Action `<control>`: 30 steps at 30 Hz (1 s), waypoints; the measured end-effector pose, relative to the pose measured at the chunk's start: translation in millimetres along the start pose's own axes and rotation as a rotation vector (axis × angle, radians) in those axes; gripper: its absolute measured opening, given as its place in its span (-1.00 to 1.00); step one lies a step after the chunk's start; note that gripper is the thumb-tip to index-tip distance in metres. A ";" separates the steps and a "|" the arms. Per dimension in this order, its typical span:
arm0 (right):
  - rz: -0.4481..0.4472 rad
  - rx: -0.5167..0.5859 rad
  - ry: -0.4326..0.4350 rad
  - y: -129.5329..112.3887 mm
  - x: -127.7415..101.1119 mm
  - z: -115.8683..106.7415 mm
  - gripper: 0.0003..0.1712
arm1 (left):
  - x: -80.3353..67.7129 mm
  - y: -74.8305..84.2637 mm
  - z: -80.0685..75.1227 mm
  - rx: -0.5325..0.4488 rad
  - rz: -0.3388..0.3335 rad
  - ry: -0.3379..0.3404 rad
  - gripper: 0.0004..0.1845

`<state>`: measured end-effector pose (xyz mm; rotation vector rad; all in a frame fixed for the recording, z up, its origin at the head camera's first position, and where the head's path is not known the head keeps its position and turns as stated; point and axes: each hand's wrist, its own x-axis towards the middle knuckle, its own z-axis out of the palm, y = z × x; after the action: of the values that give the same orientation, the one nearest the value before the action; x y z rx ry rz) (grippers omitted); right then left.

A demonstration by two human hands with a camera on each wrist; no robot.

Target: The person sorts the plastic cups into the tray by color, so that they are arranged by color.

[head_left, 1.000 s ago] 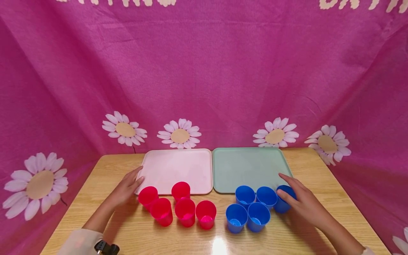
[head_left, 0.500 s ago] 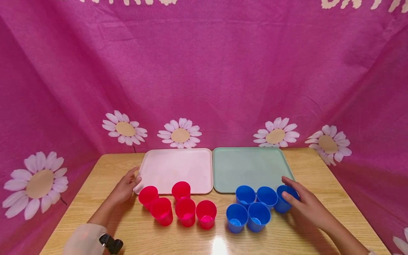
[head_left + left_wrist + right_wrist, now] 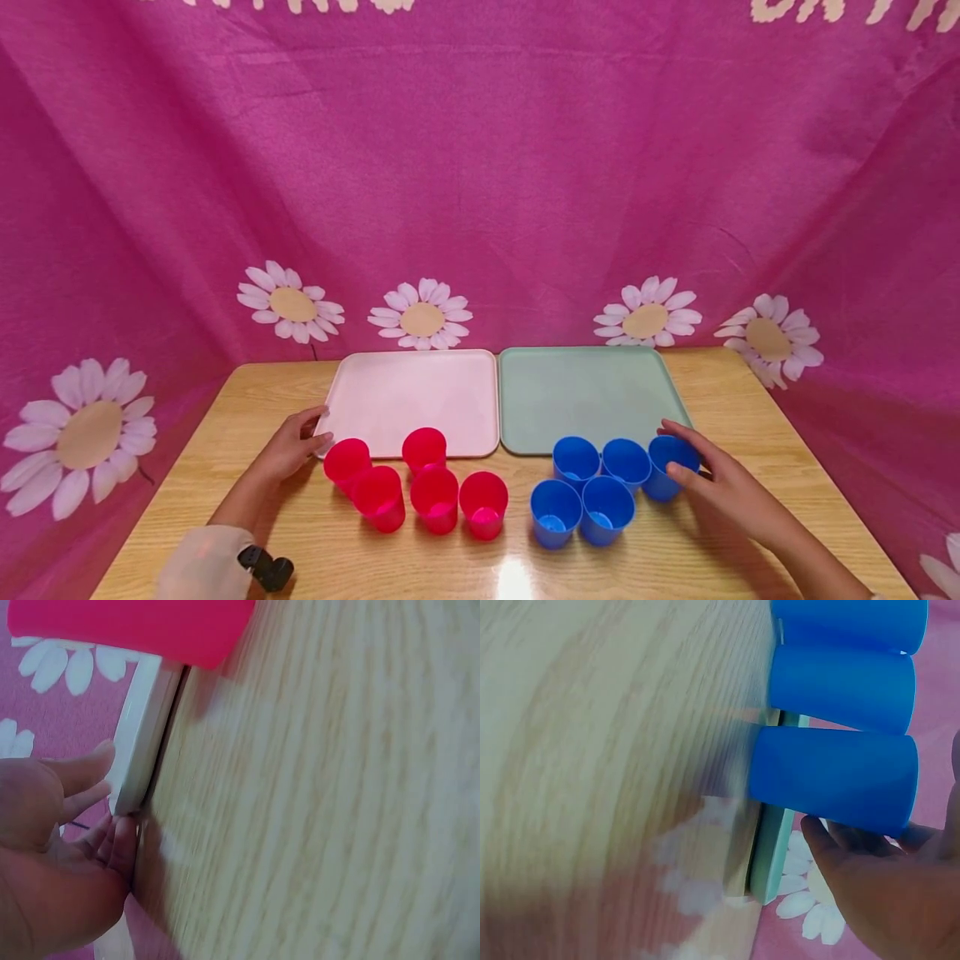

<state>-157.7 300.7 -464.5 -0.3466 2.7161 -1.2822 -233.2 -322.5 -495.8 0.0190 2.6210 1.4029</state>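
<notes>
My left hand is at the front left corner of the pink tray. In the left wrist view its fingers lie low by the tray's corner, thumb stretched along the rim, with a red cup just beyond. My right hand is beside the rightmost blue cup, thumb on the near side and fingers on the far side. Seen from the right wrist, loosely bent fingers lie against or very near that cup; firm contact cannot be told. All cups stand upright, mouths up.
Several red cups are grouped before the pink tray, and several blue cups before the green tray. The two trays lie side by side along the back of the wooden table. A pink flowered cloth hangs behind.
My left hand has slid slightly down and left along the pink tray's corner. My right hand has shifted a little right and lower around the blue cup. Cups and trays have stayed put.
</notes>
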 end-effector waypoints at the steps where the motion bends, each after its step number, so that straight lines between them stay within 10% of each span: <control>1: 0.002 0.005 -0.003 1.0 -0.2 -0.4 -0.24 | 0.0 -0.4 -0.8 0.004 -0.017 -0.010 -0.32; 30: 0.057 0.168 0.036 16.6 -3.5 -9.2 -0.17 | 0.0 -2.1 1.9 0.061 -0.029 0.004 -0.29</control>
<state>-158.8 318.7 -471.4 -0.2290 2.6024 -1.5009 -232.8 -322.1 -498.6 -0.0142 2.6556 1.3149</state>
